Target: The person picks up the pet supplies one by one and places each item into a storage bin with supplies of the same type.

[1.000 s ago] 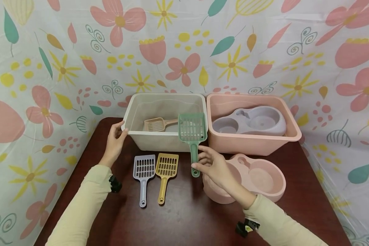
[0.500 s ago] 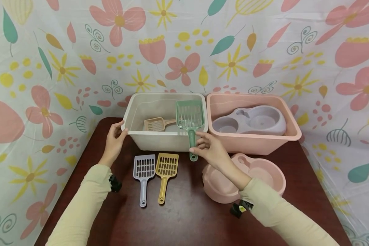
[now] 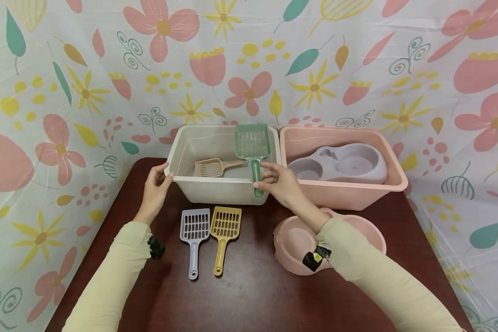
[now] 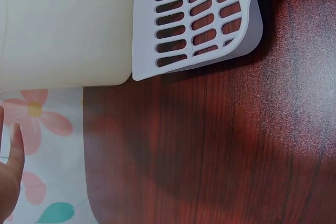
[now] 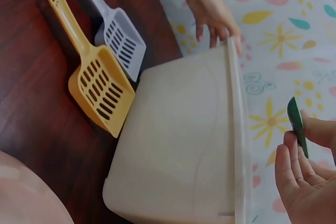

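Observation:
My right hand (image 3: 283, 183) pinches a green litter scoop (image 3: 252, 140) by its handle, blade up, over the right part of a white litter box (image 3: 217, 191). In the right wrist view the green scoop (image 5: 295, 119) shows edge-on between thumb and fingers. My left hand (image 3: 154, 189) grips the box's front left corner at the rim; in the left wrist view only part of that hand (image 4: 10, 174) shows. Inside the box lies a tan litter scoop (image 3: 209, 168). A lilac scoop (image 3: 194, 228) and a yellow scoop (image 3: 225, 226) lie side by side in front of the box.
A pink litter box (image 3: 336, 196) stands at the right, holding a lilac double pet bowl (image 3: 357, 161). Before it on the dark wooden table (image 3: 232, 304) sits a pink double bowl (image 3: 292, 235), partly under my right forearm. A flowered sheet (image 3: 249, 60) hangs behind.
My right hand has moved forward and slightly left with the green scoop, from in front of the white litter box to over it. The left hand has stayed at the rim.

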A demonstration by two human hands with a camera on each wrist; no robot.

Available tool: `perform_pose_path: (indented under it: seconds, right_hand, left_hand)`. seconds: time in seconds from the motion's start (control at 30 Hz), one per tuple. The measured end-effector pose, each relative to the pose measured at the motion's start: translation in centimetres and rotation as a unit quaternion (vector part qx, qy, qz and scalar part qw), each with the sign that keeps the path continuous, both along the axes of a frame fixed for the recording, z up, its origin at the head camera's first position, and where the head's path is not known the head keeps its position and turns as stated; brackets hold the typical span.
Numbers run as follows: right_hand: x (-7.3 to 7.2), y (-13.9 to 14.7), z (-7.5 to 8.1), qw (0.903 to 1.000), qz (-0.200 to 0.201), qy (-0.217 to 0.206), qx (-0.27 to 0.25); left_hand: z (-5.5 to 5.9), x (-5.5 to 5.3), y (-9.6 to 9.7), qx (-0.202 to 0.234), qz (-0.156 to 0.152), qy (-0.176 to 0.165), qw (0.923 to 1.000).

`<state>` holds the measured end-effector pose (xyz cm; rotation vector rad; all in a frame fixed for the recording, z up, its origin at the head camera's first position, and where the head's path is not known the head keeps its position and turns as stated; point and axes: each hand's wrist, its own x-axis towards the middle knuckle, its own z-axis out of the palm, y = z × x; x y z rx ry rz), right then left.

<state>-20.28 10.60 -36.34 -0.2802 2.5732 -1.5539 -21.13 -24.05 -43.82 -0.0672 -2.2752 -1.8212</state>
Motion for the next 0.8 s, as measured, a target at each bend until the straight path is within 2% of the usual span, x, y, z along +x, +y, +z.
perform_pose_path:
  seconds: [0.33, 0.8]
  right_hand:
    - [-2.2, -0.5, -0.7, 0.9996, -0.014, 0.013, -0.021]
    - [-5.2, -0.9, -1.7, 0.9994, -0.024, 0.015, 0.019]
  left_hand:
    - [0.0, -0.2, 0.0, 0.011, -0.002, -0.006, 0.9999]
    - [-0.3, -0.3, -0.1, 0.017, -0.001, 0.000, 0.9999]
